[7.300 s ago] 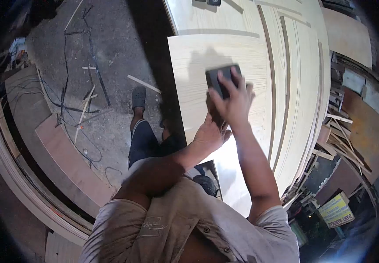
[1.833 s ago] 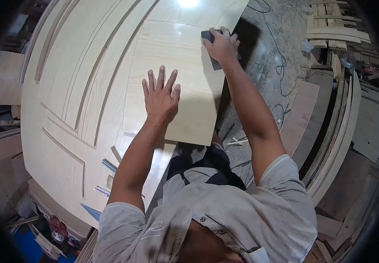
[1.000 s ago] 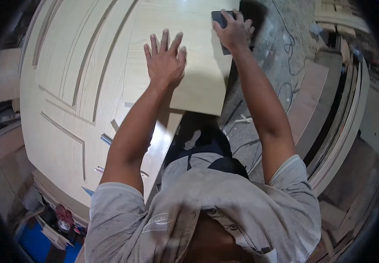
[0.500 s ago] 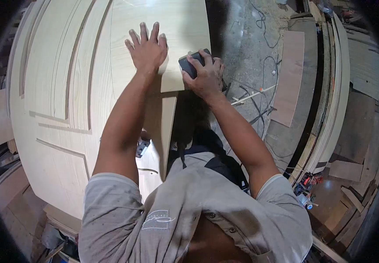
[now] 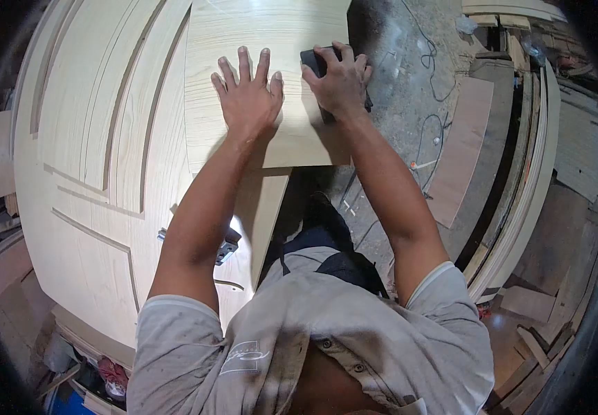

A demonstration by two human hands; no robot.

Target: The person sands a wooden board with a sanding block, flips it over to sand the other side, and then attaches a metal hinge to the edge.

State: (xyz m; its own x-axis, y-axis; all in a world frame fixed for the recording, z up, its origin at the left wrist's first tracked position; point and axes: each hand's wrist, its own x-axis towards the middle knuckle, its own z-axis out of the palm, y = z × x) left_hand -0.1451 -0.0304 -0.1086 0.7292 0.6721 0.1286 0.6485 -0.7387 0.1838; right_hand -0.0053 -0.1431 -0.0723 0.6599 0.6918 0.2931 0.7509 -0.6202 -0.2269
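My left hand (image 5: 252, 104) lies flat on a pale wooden board (image 5: 264, 34), its fingers spread. At the board's right edge, my right hand (image 5: 344, 84) grips a dark sanding block (image 5: 309, 59) from above; the fingers cover much of it. The board rests over a larger pale panel (image 5: 98, 232) with raised mouldings. Under my left forearm, a metal piece (image 5: 227, 247) sits partly hidden on that panel, in a bright patch of light.
Right of the board, a dark cable (image 5: 431, 66) runs over the dusty floor (image 5: 385, 76). A pinkish flat board (image 5: 461, 155) leans there, beside long stacked planks (image 5: 520, 187). Wood offcuts (image 5: 534, 346) lie at the lower right.
My right hand and the sanding block have moved a little up and right in view. My left hand and the board also appear further right, as the view has shifted.
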